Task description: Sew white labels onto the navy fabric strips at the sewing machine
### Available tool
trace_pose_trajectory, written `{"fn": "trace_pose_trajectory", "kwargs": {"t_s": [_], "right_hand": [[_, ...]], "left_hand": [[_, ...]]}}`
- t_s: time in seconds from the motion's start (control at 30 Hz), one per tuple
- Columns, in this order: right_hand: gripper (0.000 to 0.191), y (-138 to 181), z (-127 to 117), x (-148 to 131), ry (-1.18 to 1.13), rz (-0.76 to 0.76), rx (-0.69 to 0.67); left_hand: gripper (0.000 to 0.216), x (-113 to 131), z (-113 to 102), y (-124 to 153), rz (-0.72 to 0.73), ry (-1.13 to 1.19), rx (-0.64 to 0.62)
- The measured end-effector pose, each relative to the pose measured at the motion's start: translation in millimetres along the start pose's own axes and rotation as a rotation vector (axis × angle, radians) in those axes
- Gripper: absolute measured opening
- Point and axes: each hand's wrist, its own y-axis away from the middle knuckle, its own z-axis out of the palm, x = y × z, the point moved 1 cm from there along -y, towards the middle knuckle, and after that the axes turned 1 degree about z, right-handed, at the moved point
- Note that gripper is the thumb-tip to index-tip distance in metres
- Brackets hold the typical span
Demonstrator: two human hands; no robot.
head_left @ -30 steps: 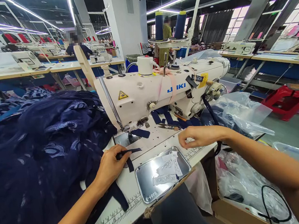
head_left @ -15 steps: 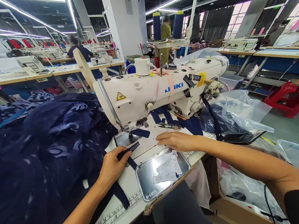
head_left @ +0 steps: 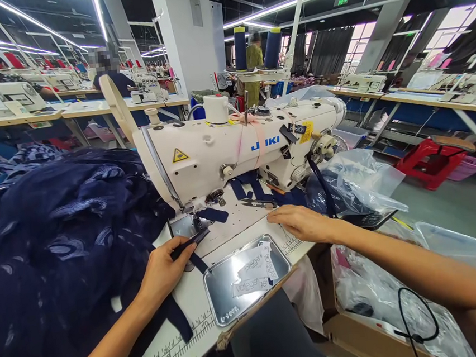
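Note:
My left hand (head_left: 165,269) pinches a narrow navy fabric strip (head_left: 200,236) between thumb and fingers, just in front of the needle area of a white sewing machine (head_left: 193,154). Another length of the strip trails below this hand toward a metal tray (head_left: 222,300). My right hand (head_left: 305,223) rests palm down over the machine bed's front edge, fingers stretched out and slightly bent, seemingly holding nothing. Dark thread snips (head_left: 258,203) lie just beyond its fingertips. Printed white labels (head_left: 248,285) sit in the tray. A small navy piece (head_left: 214,215) lies beside the presser foot.
A large heap of navy patterned fabric (head_left: 65,223) fills the left side. Navy scraps (head_left: 243,188) lie under the machine arm. Clear plastic bags (head_left: 364,175) and a red stool (head_left: 425,163) are at the right. An open cardboard box (head_left: 371,337) stands below the table's right edge.
My right hand has drawn back to the right, off the middle of the bed toward its front edge. The left hand keeps its pinch on the strip. The whole view has shifted slightly.

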Motion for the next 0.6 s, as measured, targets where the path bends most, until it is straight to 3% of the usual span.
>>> {"fn": "trace_pose_trajectory", "kwargs": {"t_s": [0.17, 0.37, 0.5, 0.6], "right_hand": [[0.032, -1.1, 21.3, -3.4, 0.163, -0.054, -0.021], [0.029, 49.5, 16.0, -34.0, 0.104, -0.129, 0.079], [0.027, 79.4, 0.5, -46.1, -0.09, 0.012, 0.081], [0.028, 78.4, -4.8, -37.9, -0.072, 0.102, 0.123]], "left_hand": [[0.032, 0.8, -0.6, 1.3, -0.054, 0.025, -0.03], [0.03, 1.1, -3.3, 1.2, -0.038, 0.029, -0.009], [0.025, 2.1, -5.3, 1.0, -0.023, 0.001, 0.015], [0.024, 6.0, -6.8, 1.7, 0.009, -0.058, 0.029]]}}
